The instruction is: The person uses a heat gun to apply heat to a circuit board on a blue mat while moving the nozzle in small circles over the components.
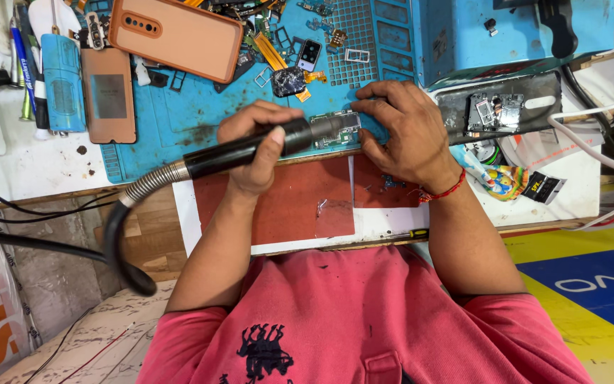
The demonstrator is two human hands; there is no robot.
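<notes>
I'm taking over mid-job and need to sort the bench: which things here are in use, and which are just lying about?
In use:
- hot-air wand, gripped by the left hand
- small circuit board, under the wand's nozzle, steadied by the right hand
- blue work mat

Lying about:
- orange phone case
- brown phone back panel
- opened phone frame
- white cables
- sweet wrapper

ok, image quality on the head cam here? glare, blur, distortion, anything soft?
Head view: even, diffuse light with soft shadows only under the hands; no harsh glare on the blue mat. Left hand gripping the black hot-air handle and right hand on the circuit board are sharp. Wide-angle bending shows at the frame edges; small parts at the top are too tiny to resolve.
</notes>
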